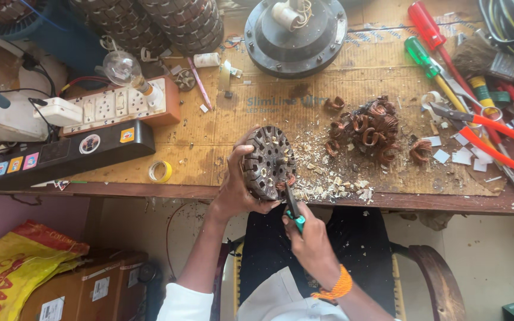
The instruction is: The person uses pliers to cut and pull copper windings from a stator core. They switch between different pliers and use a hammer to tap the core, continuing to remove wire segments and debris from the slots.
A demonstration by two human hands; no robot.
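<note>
Small electrical repair workshop, prob. for ceiling fans. Wooden desk covered w/ worn cardboard, littered w/ pulled copper winding coils & insulation scraps. Fan motor housing at the back, stacked stator cores beside it. Screwdrivers, red-handled pliers, switch/socket test board w/ bulb, black power strip.

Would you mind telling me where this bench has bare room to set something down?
Bare cardboard lies between the switch board and the copper coil heap, below the round motor housing. The right end is crowded with screwdrivers and pliers.
</note>
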